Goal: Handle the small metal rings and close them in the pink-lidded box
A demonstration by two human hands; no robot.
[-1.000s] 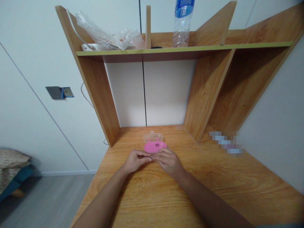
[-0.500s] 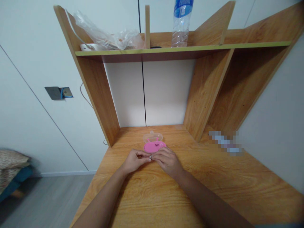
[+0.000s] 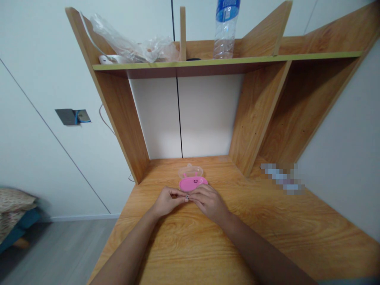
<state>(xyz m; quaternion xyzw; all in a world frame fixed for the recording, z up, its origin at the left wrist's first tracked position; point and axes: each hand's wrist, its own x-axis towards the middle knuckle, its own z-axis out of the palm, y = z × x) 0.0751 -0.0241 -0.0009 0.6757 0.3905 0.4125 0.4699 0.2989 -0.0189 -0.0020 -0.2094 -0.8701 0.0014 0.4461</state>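
Note:
Between the fingertips of both hands is a small silvery piece, too tiny to identify. My left hand pinches it from the left, thumb and index finger closed. From the right, my right hand grips it with its fingers bunched together. Just behind the hands lies an oval pink case, open, its clear lid tipped back toward the wall. A dark loop and a pale small item rest in the pink half. The right fingers partly cover the case's near edge.
The wooden desk carries a shelf unit with side panels. On its upper board are a plastic bottle and a crumpled clear bag. A blurred-out item lies at the right. A socket is on the left wall.
The silvery piece looks slightly turned between the fingertips. Both hands stay in almost the same place, and the view has shifted very slightly.

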